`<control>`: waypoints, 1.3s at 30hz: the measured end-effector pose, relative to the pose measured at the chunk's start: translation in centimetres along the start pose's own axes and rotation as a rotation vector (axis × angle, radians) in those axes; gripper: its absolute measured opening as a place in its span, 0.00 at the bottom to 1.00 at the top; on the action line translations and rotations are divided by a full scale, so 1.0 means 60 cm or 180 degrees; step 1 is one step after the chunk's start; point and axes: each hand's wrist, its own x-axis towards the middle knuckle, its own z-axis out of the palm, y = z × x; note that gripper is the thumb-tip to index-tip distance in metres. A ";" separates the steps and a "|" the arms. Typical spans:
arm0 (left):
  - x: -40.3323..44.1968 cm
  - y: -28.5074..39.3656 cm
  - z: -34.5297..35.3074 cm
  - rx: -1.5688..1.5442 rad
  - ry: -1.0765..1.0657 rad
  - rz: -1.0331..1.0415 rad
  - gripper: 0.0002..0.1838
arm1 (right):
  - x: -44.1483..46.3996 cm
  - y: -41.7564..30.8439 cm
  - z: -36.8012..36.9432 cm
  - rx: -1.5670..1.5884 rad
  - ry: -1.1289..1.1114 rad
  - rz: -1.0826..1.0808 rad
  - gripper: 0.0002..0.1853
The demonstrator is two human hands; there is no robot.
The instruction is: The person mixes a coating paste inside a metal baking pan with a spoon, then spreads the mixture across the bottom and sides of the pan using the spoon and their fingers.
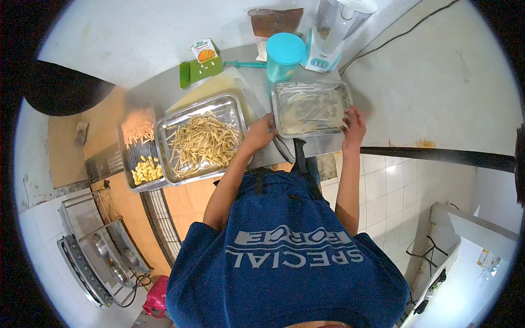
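A rectangular metal tray (313,109) with a thin whitish coating on its bottom lies on the metal counter before me. My right hand (354,127) grips its right rim, fingers curled over the edge. At the tray's left rim is my left hand (262,132), fingers bent against the edge. To the left stands a deeper metal tray (240,112) heaped with pale thin-cut strips (202,143). Beyond it, a third tray (141,148) bears orange strips (138,127) and yellow chunks (146,170).
Behind the coated tray stand a turquoise lidded container (285,52) and a blender (333,35). A green box (201,64), a brown packet (275,24) and a pale cutting board (210,90) sit near the wall. A stove (85,270) is at lower left.
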 end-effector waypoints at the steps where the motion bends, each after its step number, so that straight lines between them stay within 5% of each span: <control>1: 0.000 0.001 0.000 0.0002 -0.0009 -0.0028 0.36 | 0.002 0.008 0.001 0.0001 -0.0001 0.0001 0.23; 3: -0.001 0.002 0.000 0.0005 -0.0026 -0.0052 0.37 | -0.001 0.011 0.007 -0.2322 -0.0551 -0.1813 0.15; 4: -0.001 0.003 0.000 0.0054 -0.0024 -0.0057 0.37 | -0.009 0.008 0.011 -0.2326 -0.0537 -0.1805 0.15; 6: 0.000 0.007 -0.002 0.0101 -0.0024 -0.0054 0.37 | -0.022 0.001 0.020 -0.4504 -0.0409 -0.3129 0.12; 7: 0.001 0.010 -0.006 -0.0051 -0.0145 -0.0129 0.37 | -0.017 0.005 0.021 -0.4504 -0.0407 -0.3134 0.12; 9: 0.001 0.011 -0.009 -0.0207 -0.0220 -0.0223 0.38 | -0.001 0.017 0.037 -0.3410 -0.1242 -0.1808 0.12; 15: 0.000 0.013 -0.001 -0.0028 -0.0089 -0.0240 0.38 | -0.013 0.066 0.098 -0.0973 -0.0779 -0.0855 0.12; 19: -0.008 0.021 -0.004 0.0001 -0.0072 -0.0284 0.36 | -0.025 0.044 0.103 -0.1478 -0.1244 -0.1568 0.10; 24: -0.009 0.011 -0.001 0.0045 -0.0016 -0.0180 0.34 | 0.009 -0.028 0.046 -0.2748 -0.0768 -0.2588 0.10; 31: -0.009 0.014 0.003 0.0040 0.0001 -0.0274 0.34 | 0.031 -0.007 -0.028 -0.2742 -0.0375 -0.2402 0.12; 33: -0.009 0.011 0.004 0.0077 0.0022 -0.0206 0.33 | 0.006 0.007 -0.013 -0.2358 -0.0471 -0.1924 0.10; 39: 0.000 0.011 0.005 -0.0035 0.0000 -0.0224 0.33 | -0.055 0.054 0.084 -0.2363 -0.0801 -0.1984 0.13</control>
